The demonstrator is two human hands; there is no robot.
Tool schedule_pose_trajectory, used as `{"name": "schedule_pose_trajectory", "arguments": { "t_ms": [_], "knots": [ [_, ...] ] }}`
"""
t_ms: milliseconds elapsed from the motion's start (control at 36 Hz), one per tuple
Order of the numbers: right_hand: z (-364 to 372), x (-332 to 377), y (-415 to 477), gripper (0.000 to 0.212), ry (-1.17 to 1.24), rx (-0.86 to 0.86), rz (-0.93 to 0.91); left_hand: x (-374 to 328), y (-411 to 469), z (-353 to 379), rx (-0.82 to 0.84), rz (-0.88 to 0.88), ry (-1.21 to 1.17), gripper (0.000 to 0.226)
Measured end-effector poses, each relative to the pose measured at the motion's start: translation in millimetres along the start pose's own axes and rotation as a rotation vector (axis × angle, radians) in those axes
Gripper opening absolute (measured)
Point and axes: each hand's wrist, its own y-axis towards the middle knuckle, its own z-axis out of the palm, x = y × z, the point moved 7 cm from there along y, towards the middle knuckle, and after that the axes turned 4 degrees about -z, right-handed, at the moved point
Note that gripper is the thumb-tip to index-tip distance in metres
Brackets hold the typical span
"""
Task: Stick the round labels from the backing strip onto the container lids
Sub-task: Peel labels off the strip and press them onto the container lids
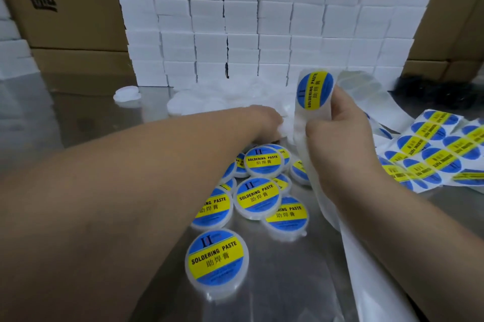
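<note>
My right hand (337,135) grips the white backing strip (366,256), which stands upright with one blue-and-yellow "Soldering Paste" round label (315,90) at its top. My left hand (264,122) reaches forward into a heap of plain white container lids (222,101), its fingers on a white lid (284,129); the fingertips are partly hidden behind the strip. Several labelled lids (258,197) lie on the shiny metal table between my forearms, the nearest one (216,260) lying apart from the rest.
More label strips (434,148) lie spread at the right. A wall of stacked white boxes (262,20) stands behind the lid heap, with brown cartons (60,7) on both sides. One single white lid (127,95) sits alone at the left.
</note>
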Motion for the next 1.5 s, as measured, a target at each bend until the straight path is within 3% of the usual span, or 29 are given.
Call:
{"name": "schedule_pose_trajectory", "arguments": {
  "t_ms": [194, 306, 389, 472, 583, 639, 722, 889, 1139, 1250, 1500],
  "knots": [
    [-1.8, -1.5, -0.4, 0.026, -0.108, -0.031, 0.020, 18.4, -3.6, -25.6, -0.286, -0.078, -0.130, 0.022],
    [-1.7, -3.5, -1.3, 0.024, -0.152, -0.016, 0.060, 31.5, -7.5, -32.1, -0.310, -0.146, -0.240, 0.013],
    [1.0, -2.1, 0.6, 0.019, -0.169, 0.040, 0.057, 40.4, -16.4, -36.0, -0.355, -0.197, -0.533, 0.004],
    [3.8, 0.2, 1.1, 0.010, -0.166, 0.083, 0.033, 51.2, -34.1, -45.1, -0.436, -0.292, -0.895, 0.022],
    [7.1, -1.3, -0.7, 0.018, -0.167, 0.134, 0.044, 61.4, -64.9, -53.1, -0.514, -0.376, -1.380, 0.020],
    [8.4, -1.6, -2.0, 0.019, -0.163, 0.158, 0.055, 62.3, -80.9, -52.8, -0.522, -0.385, -1.508, 0.022],
    [11.2, -2.3, -4.9, 0.038, -0.107, 0.190, 0.099, 58.0, -105.1, -55.7, -0.566, -0.344, -1.393, 0.016],
    [13.2, 3.7, -8.0, 0.041, -0.080, 0.205, 0.080, 29.3, -142.5, -47.0, -0.568, -0.063, -1.084, 0.013],
    [12.6, 9.0, -6.6, 0.029, -0.155, 0.207, -0.032, 18.4, -151.0, -46.0, -0.624, 0.012, -0.678, 0.021],
    [16.1, 11.5, -9.2, 0.039, -0.146, 0.244, -0.058, 14.9, -155.7, -49.3, -0.673, 0.053, -0.538, 0.028],
    [19.4, 11.4, -12.1, 0.038, -0.147, 0.278, -0.015, 17.4, -155.9, -45.4, -0.671, 0.040, -0.461, 0.024]
  ]
}}
